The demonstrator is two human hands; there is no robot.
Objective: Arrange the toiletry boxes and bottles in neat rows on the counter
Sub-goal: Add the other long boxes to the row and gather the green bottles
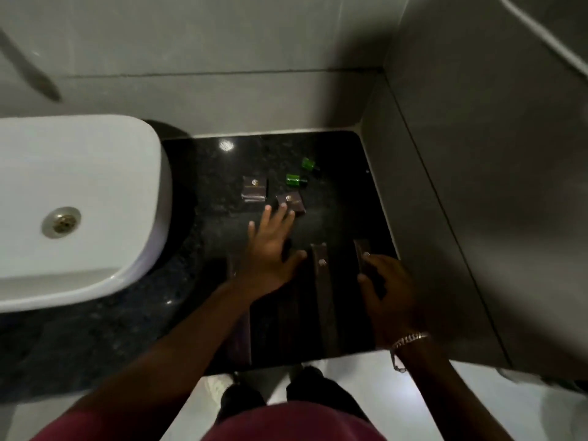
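Aligning step under way. Left hand (270, 246) spread flat, empty, fingertips touching a small box (290, 202). Right hand (386, 288) grips a long box (362, 254). Next: straighten the small box just beyond.

Worktop (343, 173) boxed in: basin (95, 186) on my left, walls back & rt. Bare strip betw. small boxes (254, 189) and long boxes (321, 268).
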